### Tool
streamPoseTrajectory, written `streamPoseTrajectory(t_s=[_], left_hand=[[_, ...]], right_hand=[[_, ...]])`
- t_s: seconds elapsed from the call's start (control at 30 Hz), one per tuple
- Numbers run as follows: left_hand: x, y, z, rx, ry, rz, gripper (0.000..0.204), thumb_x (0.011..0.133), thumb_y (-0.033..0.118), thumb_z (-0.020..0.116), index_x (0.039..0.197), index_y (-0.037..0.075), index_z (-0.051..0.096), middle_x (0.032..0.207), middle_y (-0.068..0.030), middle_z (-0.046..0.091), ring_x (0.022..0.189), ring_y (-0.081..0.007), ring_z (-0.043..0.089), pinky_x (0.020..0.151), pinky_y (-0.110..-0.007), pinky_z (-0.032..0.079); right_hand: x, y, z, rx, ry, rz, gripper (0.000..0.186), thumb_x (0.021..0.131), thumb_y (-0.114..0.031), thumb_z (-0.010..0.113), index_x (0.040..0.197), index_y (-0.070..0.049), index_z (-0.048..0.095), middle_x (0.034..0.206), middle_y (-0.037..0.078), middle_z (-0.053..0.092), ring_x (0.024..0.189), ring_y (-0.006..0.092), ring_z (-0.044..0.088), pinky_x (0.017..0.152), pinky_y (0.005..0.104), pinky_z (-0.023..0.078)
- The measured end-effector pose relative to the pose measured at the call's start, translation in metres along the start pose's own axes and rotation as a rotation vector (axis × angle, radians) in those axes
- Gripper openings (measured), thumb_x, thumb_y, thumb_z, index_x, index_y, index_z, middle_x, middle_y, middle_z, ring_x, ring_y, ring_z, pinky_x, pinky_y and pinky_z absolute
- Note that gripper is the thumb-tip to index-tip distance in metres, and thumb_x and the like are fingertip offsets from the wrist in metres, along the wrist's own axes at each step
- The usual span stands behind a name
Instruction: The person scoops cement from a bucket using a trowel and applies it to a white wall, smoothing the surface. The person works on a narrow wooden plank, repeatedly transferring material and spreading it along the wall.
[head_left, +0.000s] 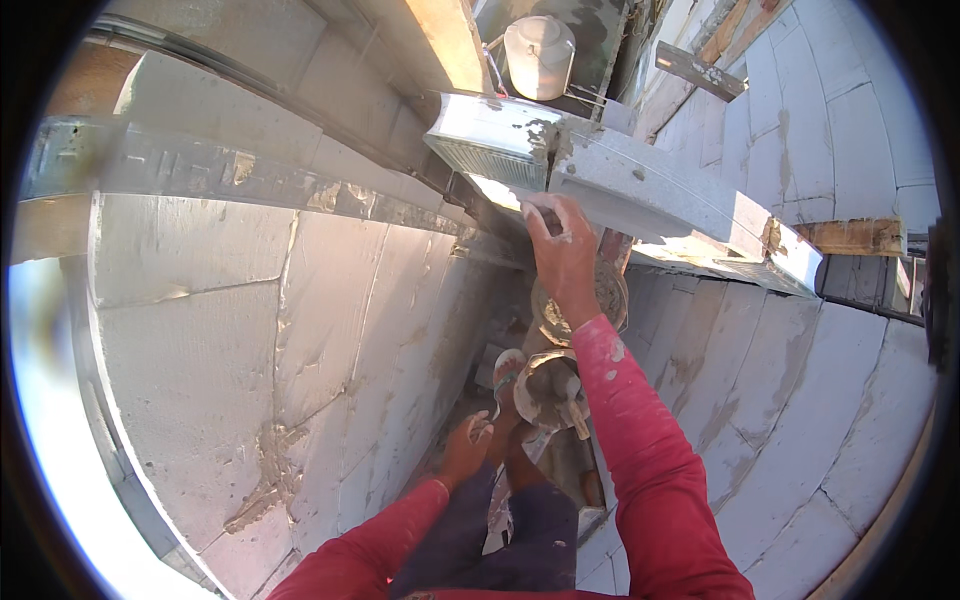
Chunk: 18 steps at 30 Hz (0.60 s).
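My right hand (560,240) is raised, its fingers curled close to the underside of a pale block beam (650,190) with grey mortar in its joint. Whether the fingertips touch the beam or pinch something is hard to see. Low beside my leg, my left hand (468,448) hangs with loosely bent fingers, nothing visible in it. A bucket of mortar (610,290) is partly covered by my right wrist. Nearer to me stands a second bucket (530,405), with a handled tool (578,415) resting in it.
Pale block walls rise on the left (190,370) and right (790,400), smeared with mortar. A white lidded pail (540,60) stands beyond the beam. Timber pieces (850,237) stick out at the right, and a long rail (200,165) crosses the left side.
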<state>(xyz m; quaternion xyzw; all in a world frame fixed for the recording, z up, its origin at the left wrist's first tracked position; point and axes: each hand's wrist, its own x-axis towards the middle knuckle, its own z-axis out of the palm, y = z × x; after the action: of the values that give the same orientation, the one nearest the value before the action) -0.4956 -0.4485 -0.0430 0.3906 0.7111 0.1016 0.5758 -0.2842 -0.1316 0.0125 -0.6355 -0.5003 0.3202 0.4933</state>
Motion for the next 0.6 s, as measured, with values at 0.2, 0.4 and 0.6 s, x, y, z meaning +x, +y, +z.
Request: streamPoseTrajectory(t_s=[0.2, 0.4, 0.6], left_hand=[[-0.070, -0.007, -0.016, 0.121, 0.046, 0.014, 0.039, 0.099, 0.023, 0.063, 0.130, 0.000, 0.063, 0.121, -0.0205, 0.069, 0.112, -0.0319, 0.068, 0.099, -0.041, 0.051], [-0.061, -0.016, 0.010, 0.195, 0.168, 0.092, 0.035, 0.098, 0.025, 0.065, 0.124, 0.001, 0.066, 0.115, -0.0189, 0.070, 0.108, -0.0345, 0.068, 0.097, -0.043, 0.052], [-0.060, -0.011, 0.009, 0.168, 0.148, 0.007, 0.033, 0.098, 0.026, 0.065, 0.120, 0.001, 0.068, 0.114, -0.0180, 0.071, 0.107, -0.0336, 0.068, 0.094, -0.043, 0.053]], right_hand=[[0.131, -0.062, 0.117, 0.133, -0.137, -0.049, 0.024, 0.094, -0.016, 0.069, 0.114, -0.003, 0.072, 0.103, 0.022, 0.073, 0.098, 0.0401, 0.069, 0.087, 0.0445, 0.054], [0.165, -0.034, 0.168, -0.197, -0.060, -0.253, 0.031, 0.095, -0.014, 0.069, 0.122, 0.000, 0.068, 0.098, 0.024, 0.074, 0.090, 0.0421, 0.071, 0.081, 0.0460, 0.055], [0.170, -0.033, 0.167, 0.040, -0.206, -0.103, 0.023, 0.101, -0.017, 0.067, 0.116, 0.001, 0.067, 0.088, 0.020, 0.074, 0.068, 0.0244, 0.072, 0.061, 0.0390, 0.053]])
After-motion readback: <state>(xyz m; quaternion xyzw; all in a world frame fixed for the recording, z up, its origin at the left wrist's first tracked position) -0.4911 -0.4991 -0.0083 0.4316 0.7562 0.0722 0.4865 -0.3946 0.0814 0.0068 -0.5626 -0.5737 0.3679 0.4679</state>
